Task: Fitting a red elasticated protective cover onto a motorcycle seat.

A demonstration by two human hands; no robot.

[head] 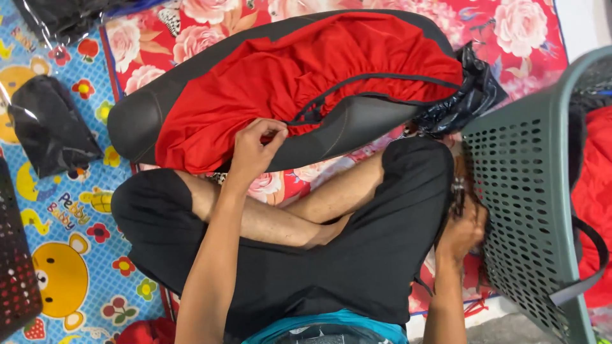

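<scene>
Seat (146, 114) lies on the floral mat (523, 32) just ahead of the crossed legs, long axis left-right, mostly wrapped in the red cover (280, 83). Left hand (255, 150) is on the cover's near hem, fingers curled tight, pinching a fold of red cloth against the seat edge. Right hand (462, 229) is down by the grey basket (529, 191), fingers bent round something small and dark; can't tell what it is, or how firm the grip. Handling call: cover looks thin, soft, stretchy, light, gathers easily; black elastic trim (382, 79) runs along its opening, so the hem is the place to grab, not the loose middle. Seat underneath looks stiff and padded, smooth black skin, likely a bit slippery, bulky more than heavy; best gripped at the narrow bare left end or under the edge. Looks: bright red cloth, puckered near the trim, black seat showing at left end and along the near side. Crumpled black bag (472, 95) touches the seat's right end. More red cloth (593, 185) inside the basket.
</scene>
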